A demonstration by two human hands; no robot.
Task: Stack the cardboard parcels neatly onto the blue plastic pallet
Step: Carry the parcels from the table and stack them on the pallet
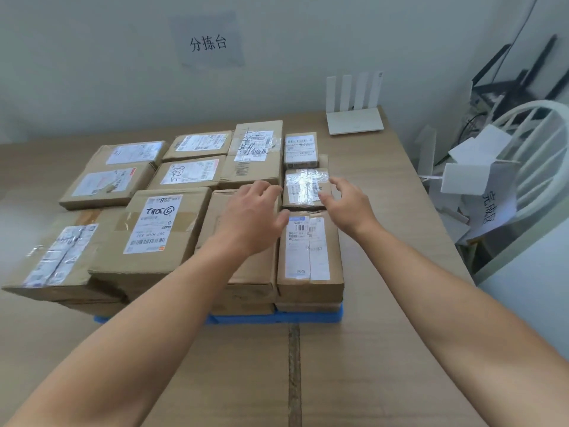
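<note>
Several cardboard parcels lie stacked in rows on the blue plastic pallet (277, 317), of which only the front edge shows. A small parcel wrapped in shiny tape (303, 188) sits in the right column, behind a longer labelled parcel (309, 257). My left hand (251, 217) hovers with relaxed fingers over a plain parcel, just left of the small taped one. My right hand (348, 204) is spread open at that parcel's right side, fingers near its edge. Neither hand holds anything.
The pallet stands on a cardboard-covered table (385, 349). A white router (354, 115) stands at the table's back right corner. Right of the table are a white chair (542, 155) and loose white cartons. A paper sign (209, 43) hangs on the wall.
</note>
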